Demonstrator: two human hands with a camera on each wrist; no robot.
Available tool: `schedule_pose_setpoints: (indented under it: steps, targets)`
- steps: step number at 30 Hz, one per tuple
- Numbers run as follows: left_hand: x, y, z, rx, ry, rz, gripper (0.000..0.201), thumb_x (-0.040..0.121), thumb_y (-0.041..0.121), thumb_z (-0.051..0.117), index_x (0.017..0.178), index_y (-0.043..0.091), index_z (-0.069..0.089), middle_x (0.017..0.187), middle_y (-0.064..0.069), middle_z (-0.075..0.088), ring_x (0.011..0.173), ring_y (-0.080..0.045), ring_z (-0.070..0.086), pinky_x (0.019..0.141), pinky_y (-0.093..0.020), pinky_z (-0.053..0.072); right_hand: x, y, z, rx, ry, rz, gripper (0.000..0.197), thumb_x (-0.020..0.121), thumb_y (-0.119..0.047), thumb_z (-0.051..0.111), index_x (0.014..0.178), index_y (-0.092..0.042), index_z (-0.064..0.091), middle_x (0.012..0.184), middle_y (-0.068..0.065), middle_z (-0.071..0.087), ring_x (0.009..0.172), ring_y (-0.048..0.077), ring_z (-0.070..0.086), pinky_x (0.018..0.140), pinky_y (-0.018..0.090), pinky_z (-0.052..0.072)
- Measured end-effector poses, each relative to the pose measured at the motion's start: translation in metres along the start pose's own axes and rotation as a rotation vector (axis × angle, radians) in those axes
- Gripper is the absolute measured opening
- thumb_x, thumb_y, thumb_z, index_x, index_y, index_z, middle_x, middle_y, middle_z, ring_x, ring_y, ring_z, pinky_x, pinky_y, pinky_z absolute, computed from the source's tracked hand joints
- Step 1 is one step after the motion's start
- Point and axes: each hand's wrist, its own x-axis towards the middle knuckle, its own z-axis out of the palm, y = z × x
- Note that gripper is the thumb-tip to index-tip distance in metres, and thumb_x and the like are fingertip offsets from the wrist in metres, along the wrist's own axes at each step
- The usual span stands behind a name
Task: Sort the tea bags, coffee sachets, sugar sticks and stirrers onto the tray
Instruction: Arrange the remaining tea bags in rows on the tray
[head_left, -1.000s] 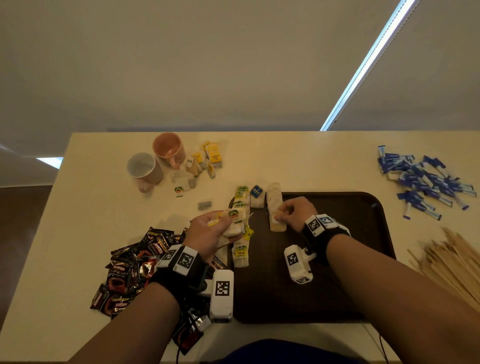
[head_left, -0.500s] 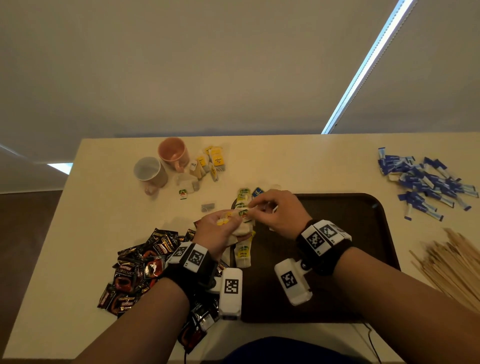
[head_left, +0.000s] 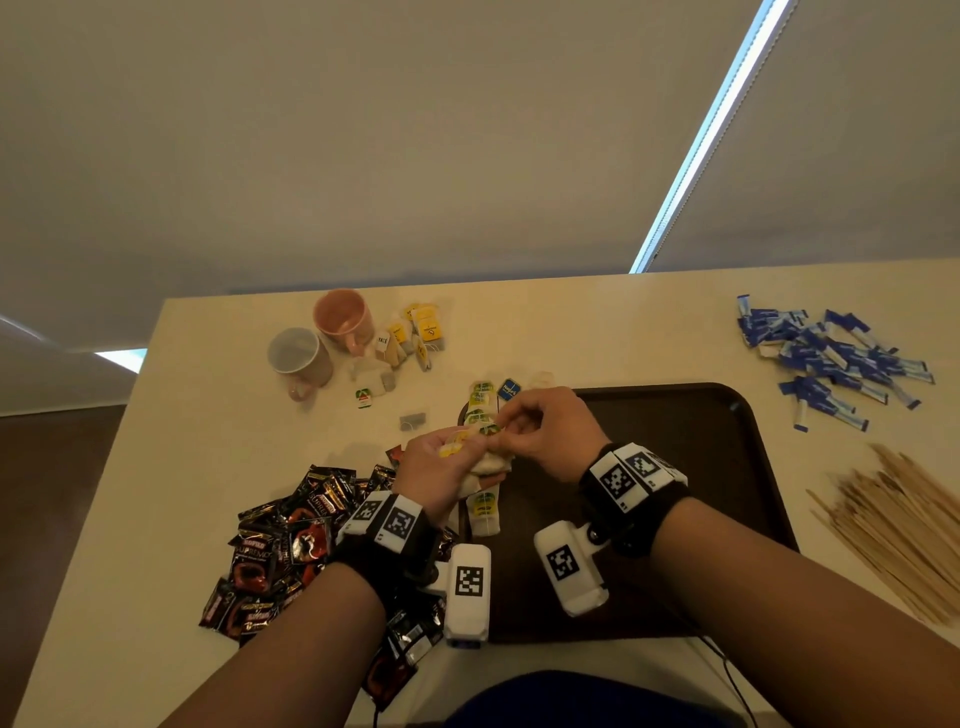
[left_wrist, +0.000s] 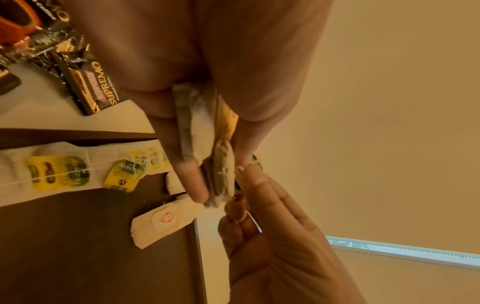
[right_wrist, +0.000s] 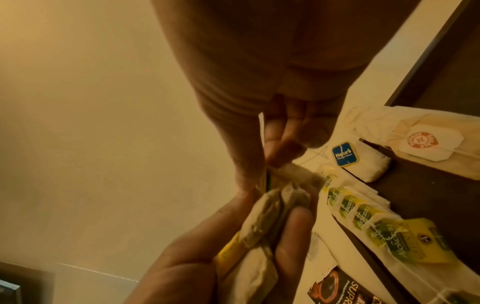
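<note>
Paper bundle: your left hand (head_left: 441, 475) grips a small stack of tea bags (left_wrist: 207, 148) edge-on, fingers curled round it, so the top edges face your other hand and one can be peeled off at a time.
Right hand: your right hand (head_left: 545, 431) pinches at the top of that stack, thumb and fingertips (left_wrist: 249, 179) closed on a tag or bag edge. I can't tell which; it's blurred.
Position: both hands meet above the tray's left edge, close to the drop spot, which keeps each transfer short.
Tray: dark brown tray (head_left: 675, 467) sits square in front of you, between the piles, so every group is reachable.
Placed row: yellow-green tagged tea bags (right_wrist: 369, 222) lie overlapped along the left edge of the tray, tags up, some hanging over the rim. A blue-tagged bag (right_wrist: 346, 154) and an orange-stamped bag (right_wrist: 428, 142) lie apart from them at the far end. Looks like sorting by brand.
Coffee sachets: black pile (head_left: 291, 540) on the table, left of the tray, not yet on it.
Sugar sticks: blue heap (head_left: 831, 358) far right on the table, well apart from the tray.
Stirrers: wooden bundle (head_left: 904, 525) right of the tray, untouched by the look of it.
More tea: loose yellow-tagged bags (head_left: 410, 338) beside the two mugs (head_left: 322, 338), yet to be collected.
Progress: my read is early, tea only partly done.
Risk: strings can snag neighbouring bags when you pull one free.
</note>
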Motion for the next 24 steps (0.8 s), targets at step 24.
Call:
schedule_pose_setpoints:
  steps: [24]
  targets:
    - [0.002, 0.006, 0.015, -0.046, -0.031, -0.019, 0.016, 0.093, 0.0, 0.061, 0.108, -0.004, 0.065, 0.094, -0.016, 0.075, 0.083, -0.025, 0.074, 0.072, -0.033, 0.063, 0.0, 0.013, -0.02, 0.176, 0.119, -0.016, 0.018, 0.079, -0.005, 0.078, 0.079, -0.022, 0.07, 0.083, 0.01, 0.073, 0.074, 0.017, 0.068, 0.07, 0.026, 0.057]
